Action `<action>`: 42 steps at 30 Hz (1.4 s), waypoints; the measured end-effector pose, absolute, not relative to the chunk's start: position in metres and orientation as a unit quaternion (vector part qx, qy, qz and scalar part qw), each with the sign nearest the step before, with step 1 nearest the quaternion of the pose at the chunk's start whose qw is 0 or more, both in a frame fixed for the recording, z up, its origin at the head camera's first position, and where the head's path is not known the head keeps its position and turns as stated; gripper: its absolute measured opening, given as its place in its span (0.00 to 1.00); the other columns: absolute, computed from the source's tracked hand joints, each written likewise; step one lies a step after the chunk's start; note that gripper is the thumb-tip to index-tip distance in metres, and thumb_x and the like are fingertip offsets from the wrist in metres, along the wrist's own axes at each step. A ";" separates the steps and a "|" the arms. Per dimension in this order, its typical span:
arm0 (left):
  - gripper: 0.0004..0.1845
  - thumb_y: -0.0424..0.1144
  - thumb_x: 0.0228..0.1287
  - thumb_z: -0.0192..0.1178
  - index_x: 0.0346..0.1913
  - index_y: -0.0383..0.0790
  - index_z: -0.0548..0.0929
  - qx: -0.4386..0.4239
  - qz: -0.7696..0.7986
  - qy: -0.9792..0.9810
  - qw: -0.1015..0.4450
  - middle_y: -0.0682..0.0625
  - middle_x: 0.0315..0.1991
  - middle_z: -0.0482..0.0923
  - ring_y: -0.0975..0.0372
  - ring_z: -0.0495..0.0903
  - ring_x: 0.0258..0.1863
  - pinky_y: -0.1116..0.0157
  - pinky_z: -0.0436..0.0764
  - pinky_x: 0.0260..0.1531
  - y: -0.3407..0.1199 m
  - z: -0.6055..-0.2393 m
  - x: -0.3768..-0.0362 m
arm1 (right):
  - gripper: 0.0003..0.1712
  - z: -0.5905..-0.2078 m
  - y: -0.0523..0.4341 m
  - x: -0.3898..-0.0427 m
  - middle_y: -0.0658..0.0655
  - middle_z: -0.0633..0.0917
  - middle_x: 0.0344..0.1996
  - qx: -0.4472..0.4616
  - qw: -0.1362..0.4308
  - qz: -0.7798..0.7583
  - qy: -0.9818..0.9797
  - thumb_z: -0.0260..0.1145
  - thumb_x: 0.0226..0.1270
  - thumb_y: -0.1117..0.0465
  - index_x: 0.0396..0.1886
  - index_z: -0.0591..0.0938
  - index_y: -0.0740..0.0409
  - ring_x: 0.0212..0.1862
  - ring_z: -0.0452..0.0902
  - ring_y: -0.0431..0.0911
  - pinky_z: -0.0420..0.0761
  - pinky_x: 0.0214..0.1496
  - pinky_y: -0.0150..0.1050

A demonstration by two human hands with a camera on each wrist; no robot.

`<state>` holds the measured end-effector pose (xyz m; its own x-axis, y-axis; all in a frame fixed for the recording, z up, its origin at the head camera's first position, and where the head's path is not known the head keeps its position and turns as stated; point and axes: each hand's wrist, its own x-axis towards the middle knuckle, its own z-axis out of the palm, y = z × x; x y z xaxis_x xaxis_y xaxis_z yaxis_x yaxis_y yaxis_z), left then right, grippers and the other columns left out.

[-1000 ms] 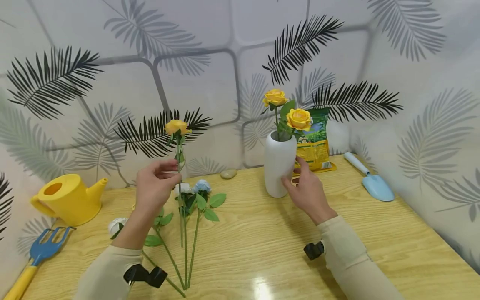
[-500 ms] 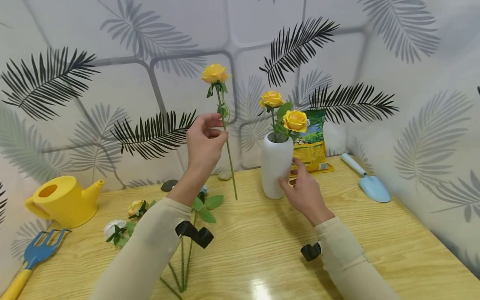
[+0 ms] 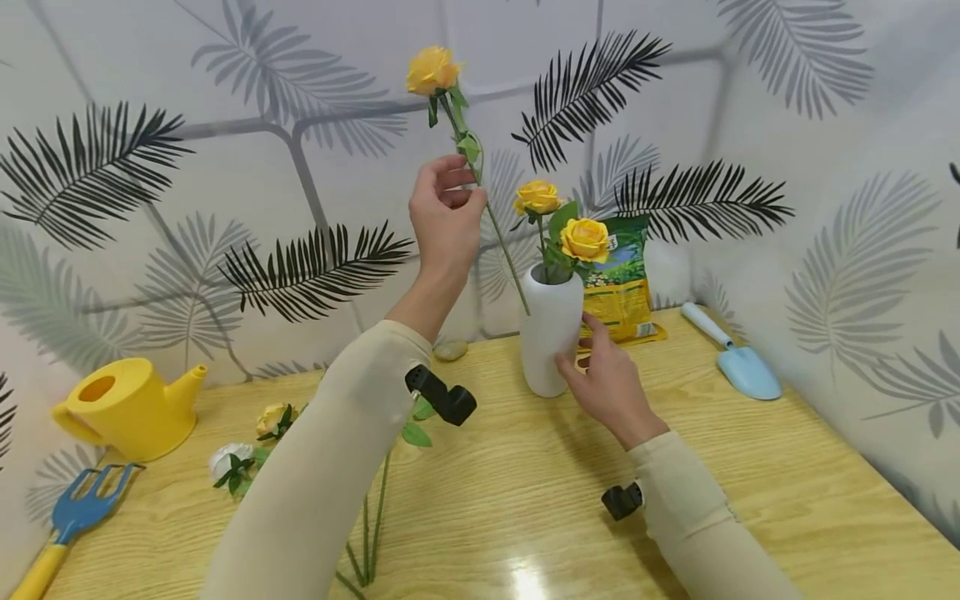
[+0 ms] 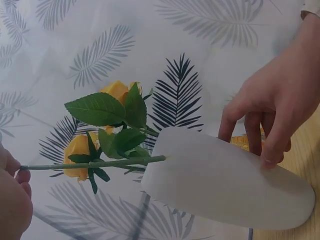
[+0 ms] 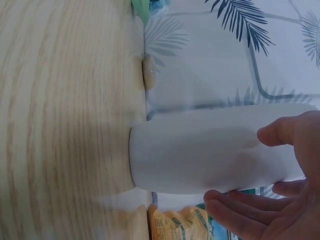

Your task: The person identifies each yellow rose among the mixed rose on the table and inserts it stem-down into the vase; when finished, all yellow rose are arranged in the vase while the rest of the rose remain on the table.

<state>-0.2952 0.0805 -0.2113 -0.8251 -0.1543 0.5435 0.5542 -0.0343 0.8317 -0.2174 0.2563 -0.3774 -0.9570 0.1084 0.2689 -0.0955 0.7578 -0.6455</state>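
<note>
The yellow rose (image 3: 432,70) is held up in the air, above and just left of the white vase (image 3: 552,332), its bloom well above the vase's mouth and its green stem slanting down so the cut end lies close against the vase's upper left side. The left hand (image 3: 446,215) pinches this stem between thumb and fingertips a little below the bloom. In the left wrist view the stem tip (image 4: 159,159) meets the rim of the vase (image 4: 225,185).

The right hand (image 3: 609,382) rests against the lower right side of the vase, fingers curved around its wall; the right wrist view shows fingertips (image 5: 272,134) and thumb on either side of the white body (image 5: 200,155).

Two more yellow roses (image 3: 562,225) already stand in the vase. Behind the vase, to its right, leans a green and yellow bag (image 3: 626,283), and further right lies a pale blue trowel (image 3: 738,362). Left of the vase on the wooden table (image 3: 750,467) lie loose flowers (image 3: 247,454), then a yellow watering can (image 3: 123,407) and a blue hand fork (image 3: 75,517)
</note>
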 end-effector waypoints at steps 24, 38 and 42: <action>0.18 0.25 0.67 0.60 0.58 0.39 0.75 -0.108 -0.696 -0.660 0.262 0.46 0.47 0.80 0.62 0.77 0.39 0.71 0.80 0.43 0.113 -0.214 -0.314 | 0.44 -0.379 0.261 -0.219 0.71 0.80 0.61 -0.014 0.128 0.360 -0.924 0.62 0.73 0.51 0.79 0.54 0.62 0.51 0.85 0.59 0.84 0.52 0.55; 0.20 0.24 0.67 0.60 0.61 0.33 0.73 -0.145 -0.681 -0.680 0.229 0.40 0.48 0.80 0.53 0.82 0.44 0.65 0.81 0.48 0.109 -0.256 -0.303 | 0.45 -0.376 0.258 -0.218 0.71 0.81 0.59 -0.006 0.143 0.356 -0.924 0.63 0.72 0.51 0.79 0.54 0.63 0.49 0.86 0.60 0.84 0.51 0.55; 0.23 0.24 0.67 0.61 0.63 0.31 0.71 -0.152 -0.675 -0.688 0.220 0.38 0.49 0.81 0.50 0.83 0.47 0.64 0.81 0.49 0.112 -0.268 -0.299 | 0.45 -0.376 0.258 -0.218 0.71 0.81 0.60 -0.007 0.137 0.358 -0.924 0.63 0.72 0.50 0.79 0.53 0.62 0.50 0.86 0.60 0.84 0.51 0.55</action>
<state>-0.2985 0.1117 -0.2679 -0.8573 -0.0874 0.5073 0.5056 0.0422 0.8617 -0.2178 0.2577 -0.3764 -0.9624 0.1115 0.2477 -0.0844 0.7440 -0.6628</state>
